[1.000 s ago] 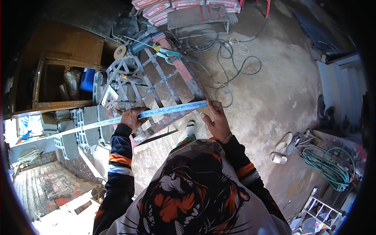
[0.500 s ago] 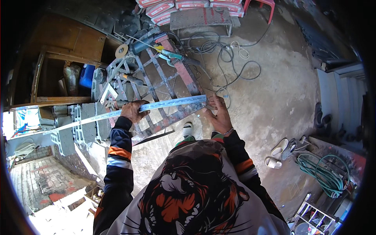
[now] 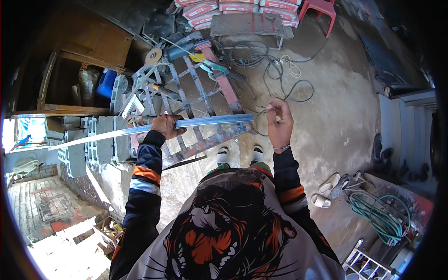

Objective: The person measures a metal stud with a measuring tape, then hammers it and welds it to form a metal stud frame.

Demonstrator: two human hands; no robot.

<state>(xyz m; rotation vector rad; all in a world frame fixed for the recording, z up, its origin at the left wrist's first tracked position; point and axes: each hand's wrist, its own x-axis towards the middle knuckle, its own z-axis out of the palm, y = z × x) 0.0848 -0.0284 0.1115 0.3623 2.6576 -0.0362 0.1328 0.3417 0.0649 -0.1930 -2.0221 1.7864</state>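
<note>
The left hand [image 3: 165,127] is clamped around a long, flat metal bar [image 3: 140,130], which runs from far out beyond that hand's left to end just short of the right hand [image 3: 279,122]; the right hand is off the bar, raised with fingers loosely curled and holding nothing; the bar lies across a welded metal frame [image 3: 196,100] set beyond the hands. An angle grinder [image 3: 175,52] rests at the frame's far end; black cables [image 3: 275,70] trail over the concrete floor [image 3: 336,121] beyond the right hand. Beyond the left hand, an open wooden cabinet [image 3: 79,74] holds a grey sack [image 3: 87,84] and a blue jug [image 3: 106,83] side by side. Grey concrete blocks [image 3: 88,144] sit left of the left hand; a coiled green hose [image 3: 378,217] lies well apart to the right.
</note>
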